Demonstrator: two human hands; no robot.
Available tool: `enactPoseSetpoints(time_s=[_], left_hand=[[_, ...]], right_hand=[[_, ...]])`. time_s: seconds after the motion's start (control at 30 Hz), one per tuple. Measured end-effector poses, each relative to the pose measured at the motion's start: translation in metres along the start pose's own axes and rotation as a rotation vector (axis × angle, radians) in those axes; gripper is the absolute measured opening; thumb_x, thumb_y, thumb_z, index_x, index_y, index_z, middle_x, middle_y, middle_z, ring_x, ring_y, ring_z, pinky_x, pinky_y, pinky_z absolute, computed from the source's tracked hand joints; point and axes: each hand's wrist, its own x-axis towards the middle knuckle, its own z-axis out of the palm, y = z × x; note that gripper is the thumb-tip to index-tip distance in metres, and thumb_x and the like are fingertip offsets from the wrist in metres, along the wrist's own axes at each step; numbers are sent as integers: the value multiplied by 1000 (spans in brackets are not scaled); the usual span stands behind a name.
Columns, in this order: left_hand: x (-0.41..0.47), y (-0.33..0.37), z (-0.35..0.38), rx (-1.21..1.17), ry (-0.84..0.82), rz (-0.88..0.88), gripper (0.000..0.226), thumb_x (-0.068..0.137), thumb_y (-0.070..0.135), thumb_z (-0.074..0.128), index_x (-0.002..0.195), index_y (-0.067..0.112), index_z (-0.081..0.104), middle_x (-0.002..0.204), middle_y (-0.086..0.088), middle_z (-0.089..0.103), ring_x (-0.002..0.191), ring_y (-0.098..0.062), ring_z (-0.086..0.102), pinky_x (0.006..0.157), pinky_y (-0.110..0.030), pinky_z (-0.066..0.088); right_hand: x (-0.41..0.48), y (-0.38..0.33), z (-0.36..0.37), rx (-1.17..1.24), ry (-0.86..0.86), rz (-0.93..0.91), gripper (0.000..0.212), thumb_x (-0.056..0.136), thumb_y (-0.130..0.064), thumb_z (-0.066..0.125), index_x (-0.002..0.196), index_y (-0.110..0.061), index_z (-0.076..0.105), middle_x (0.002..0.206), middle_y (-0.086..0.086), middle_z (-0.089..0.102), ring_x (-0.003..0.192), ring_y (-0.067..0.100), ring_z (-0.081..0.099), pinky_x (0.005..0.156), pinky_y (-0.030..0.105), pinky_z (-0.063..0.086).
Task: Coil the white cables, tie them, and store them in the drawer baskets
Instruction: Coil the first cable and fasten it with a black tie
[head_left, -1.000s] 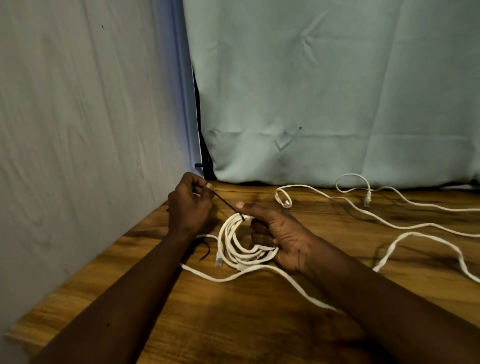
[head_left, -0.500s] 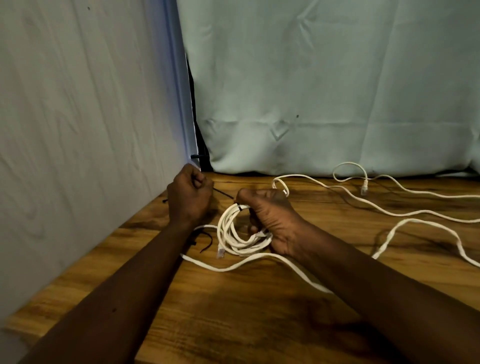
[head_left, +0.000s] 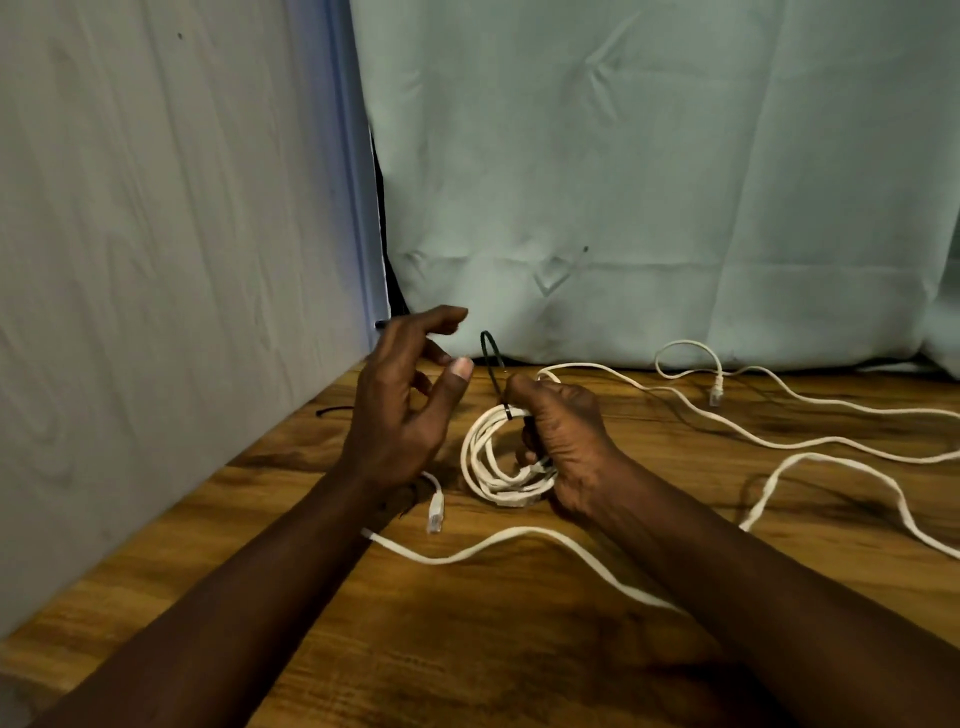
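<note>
Fingers (head_left: 532, 388) of the right hand (head_left: 566, 441) curl round the white coil (head_left: 471, 456) over the wooden table (head_left: 467, 649), the left hand (head_left: 400, 410) just left of the coil spread and empty, so the unheld black tie (head_left: 495, 371) atop the coil may slacken, spilling loops.

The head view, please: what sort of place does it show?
Probably a makeshift work corner: a brown wood-grain tabletop, a pale green hanging cloth behind it, a white grained panel at the left.
</note>
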Motion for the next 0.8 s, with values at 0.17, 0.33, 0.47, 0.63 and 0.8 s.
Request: enactPoseSetpoints(time_s=[0.17,0.33,0.47,0.63,0.8], left_hand=[[-1,5,11,-478,-8,-412,34,105,30,49,135,19,60,124,-1,66,100,-19,65,71,-29,55],[0,4,4,-480,-59,-401,31,98,31,55,102,7,75,95,0,76,82,-17,64,66,-25,54],[-2,5,4,-420,-149,-333,21,85,23,72,94,5,75,85,-2,75,79,-16,68,69,-28,57],[-10,4,8,-424,-239,-398,39,73,13,87,103,5,65,93,-9,68,87,-21,64,76,-36,59],[-15,6,11,-261,-295,-423,40,79,19,88,109,23,60,88,-1,66,79,-24,64,77,-51,58]], right_hand=[[-1,2,-2,-76,-21,-89,15,91,-6,68,94,8,70,44,-6,57,31,5,48,37,16,36],[2,6,-3,-86,-38,-104,10,89,-7,68,84,1,71,52,0,60,38,8,52,41,19,37],[7,8,-5,-97,-43,-101,12,88,-11,67,77,-8,70,49,-4,56,40,6,47,44,22,36],[9,9,-6,0,-64,-33,17,86,-11,66,69,-12,68,60,12,59,39,14,44,43,23,35],[8,10,-5,37,-100,9,15,86,-11,64,72,-12,70,69,14,67,46,17,54,44,22,39]])
